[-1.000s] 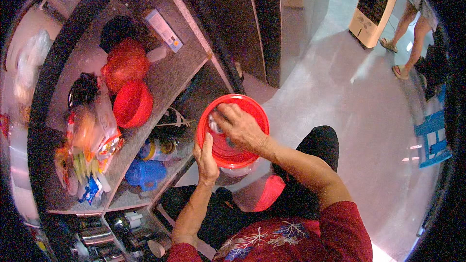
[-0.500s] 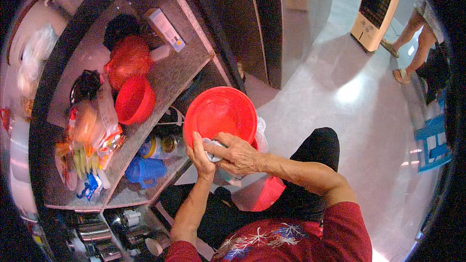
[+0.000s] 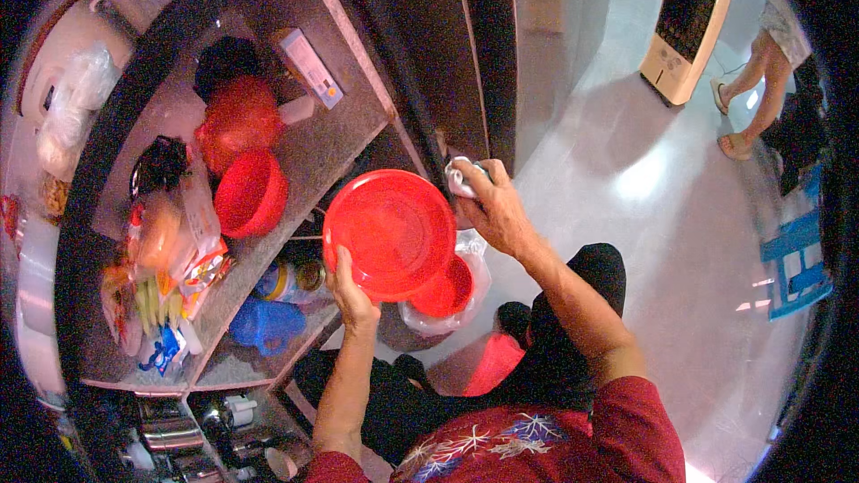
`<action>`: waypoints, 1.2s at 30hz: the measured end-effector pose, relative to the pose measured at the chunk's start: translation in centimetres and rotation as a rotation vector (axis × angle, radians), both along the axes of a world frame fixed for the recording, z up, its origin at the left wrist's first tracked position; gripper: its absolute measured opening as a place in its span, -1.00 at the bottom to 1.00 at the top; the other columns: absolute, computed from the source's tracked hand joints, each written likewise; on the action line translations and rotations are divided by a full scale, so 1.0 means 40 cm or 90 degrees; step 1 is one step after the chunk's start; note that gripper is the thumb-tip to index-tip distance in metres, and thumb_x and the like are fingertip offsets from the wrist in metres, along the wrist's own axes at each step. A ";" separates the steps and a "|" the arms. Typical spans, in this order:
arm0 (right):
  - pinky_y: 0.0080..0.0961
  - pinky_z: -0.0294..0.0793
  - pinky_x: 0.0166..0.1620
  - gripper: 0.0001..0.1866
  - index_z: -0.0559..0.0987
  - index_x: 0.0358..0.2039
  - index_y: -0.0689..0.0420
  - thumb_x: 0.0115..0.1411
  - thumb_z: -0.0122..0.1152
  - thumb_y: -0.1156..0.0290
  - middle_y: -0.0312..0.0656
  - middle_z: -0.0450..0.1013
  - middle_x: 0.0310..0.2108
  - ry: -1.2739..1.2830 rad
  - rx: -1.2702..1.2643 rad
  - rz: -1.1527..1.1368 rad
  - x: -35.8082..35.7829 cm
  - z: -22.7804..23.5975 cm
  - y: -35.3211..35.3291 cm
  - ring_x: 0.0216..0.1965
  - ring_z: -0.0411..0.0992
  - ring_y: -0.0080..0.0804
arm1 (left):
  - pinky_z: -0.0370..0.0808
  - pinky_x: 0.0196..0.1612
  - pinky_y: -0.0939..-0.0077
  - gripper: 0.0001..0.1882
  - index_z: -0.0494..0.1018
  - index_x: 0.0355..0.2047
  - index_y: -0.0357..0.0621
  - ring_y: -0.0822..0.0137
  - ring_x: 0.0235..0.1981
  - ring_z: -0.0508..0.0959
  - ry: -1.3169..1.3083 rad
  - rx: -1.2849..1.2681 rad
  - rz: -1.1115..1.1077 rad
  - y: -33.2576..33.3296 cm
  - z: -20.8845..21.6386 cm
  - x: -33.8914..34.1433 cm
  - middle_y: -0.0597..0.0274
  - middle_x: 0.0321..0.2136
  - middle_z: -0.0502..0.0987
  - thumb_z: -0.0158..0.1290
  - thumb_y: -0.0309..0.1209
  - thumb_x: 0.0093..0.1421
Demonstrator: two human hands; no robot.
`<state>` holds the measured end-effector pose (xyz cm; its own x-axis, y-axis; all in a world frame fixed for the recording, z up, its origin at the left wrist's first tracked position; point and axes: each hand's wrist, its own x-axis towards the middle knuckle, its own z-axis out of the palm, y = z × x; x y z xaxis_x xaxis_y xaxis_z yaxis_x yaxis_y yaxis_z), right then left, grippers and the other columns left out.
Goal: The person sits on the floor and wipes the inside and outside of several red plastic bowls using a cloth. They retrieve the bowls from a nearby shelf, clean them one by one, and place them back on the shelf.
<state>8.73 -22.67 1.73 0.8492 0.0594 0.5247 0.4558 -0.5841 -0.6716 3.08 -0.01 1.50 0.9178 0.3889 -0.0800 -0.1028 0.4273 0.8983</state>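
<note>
The head view looks down at a big red plastic basin [image 3: 390, 233] held up in front of the shelves. The left hand [image 3: 351, 291] grips its lower rim, thumb on the inside and fingers behind. The right hand [image 3: 495, 210] is closed around a small white cloth [image 3: 459, 177], just beside the basin's upper right edge. The basin looks light and thin, so it may bend a little if squeezed. It looks smooth and shiny, so it could slip if wet. The rim is the best place to hold it, since it gives the fingers an edge to hook on. A smaller red bowl in a plastic bag [image 3: 445, 291] sits just below it.
</note>
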 end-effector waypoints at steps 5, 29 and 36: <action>-0.38 0.26 -0.01 -0.53 0.38 -0.03 0.10 0.08 0.16 0.17 -0.06 0.36 -0.20 0.259 0.343 0.183 0.018 -0.019 0.033 -0.11 0.31 -0.22 | 0.31 0.07 0.21 -0.48 0.18 0.10 -0.17 0.17 0.04 0.34 0.010 -0.073 -0.071 -0.048 -0.028 -0.017 0.11 0.05 0.29 -0.10 -0.18 0.19; -0.33 0.15 0.09 -0.57 0.27 0.05 0.14 0.16 -0.06 0.32 0.04 0.22 -0.06 0.061 0.398 0.143 -0.060 0.112 0.132 0.01 0.20 -0.07 | 0.43 -0.03 0.31 -0.47 0.26 0.04 -0.08 0.18 -0.01 0.40 0.006 0.012 -0.419 -0.058 -0.168 -0.042 0.18 -0.04 0.40 0.10 -0.22 0.08; -0.32 0.09 0.11 -0.59 0.29 0.04 0.13 0.19 -0.14 0.29 0.02 0.24 -0.07 0.151 0.353 0.225 -0.085 0.010 0.173 0.02 0.16 -0.09 | 0.56 -0.29 0.23 -0.57 0.37 -0.10 -0.11 0.15 -0.18 0.52 0.077 -0.514 -0.357 -0.042 -0.120 0.001 0.13 -0.14 0.48 0.11 -0.23 0.05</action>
